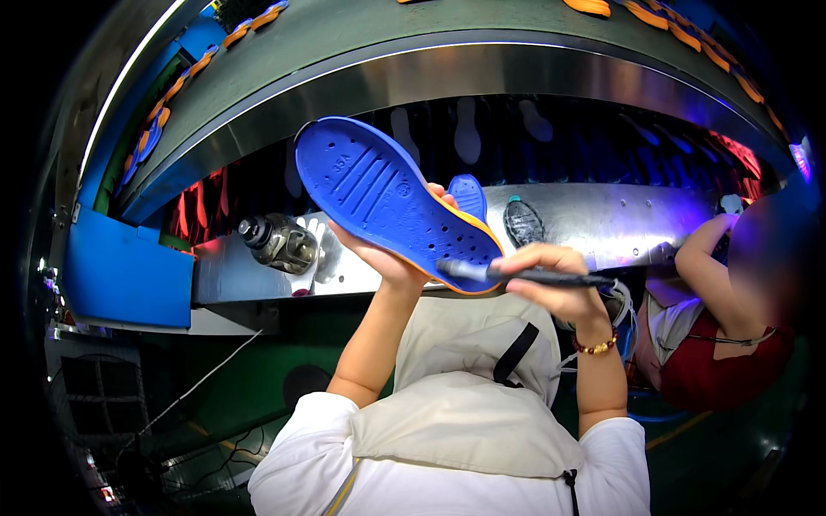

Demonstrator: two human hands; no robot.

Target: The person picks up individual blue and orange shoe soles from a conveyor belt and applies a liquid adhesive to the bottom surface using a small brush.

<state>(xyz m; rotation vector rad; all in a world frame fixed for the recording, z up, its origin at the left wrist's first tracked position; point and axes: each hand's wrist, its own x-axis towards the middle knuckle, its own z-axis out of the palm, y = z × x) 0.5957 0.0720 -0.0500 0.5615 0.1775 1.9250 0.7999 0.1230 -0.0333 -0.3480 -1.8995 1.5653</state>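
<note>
A blue shoe sole with an orange edge [370, 185] lies tilted in my left hand [383, 258], its fingers curled around the middle. Its upper face shows grooves at the heel and small holes toward the toe. My right hand [555, 279] grips a brush [460, 269] by its dark handle. The pale bristles are at the toe part of the sole and look slightly blurred; they seem to touch it. Behind my left fingers, a smaller-looking blue sole [469, 196] is partly hidden. Next to it on the metal ledge is a dark oval thing with a teal tip [523, 222].
A dark see-through bottle [284, 248] stands left on the metal ledge [594, 215]. Beyond the ledge, a curved steel edge [508, 73] borders a green conveyor belt [344, 47] carrying several blue and orange soles. A person [705, 292] sits close on my right.
</note>
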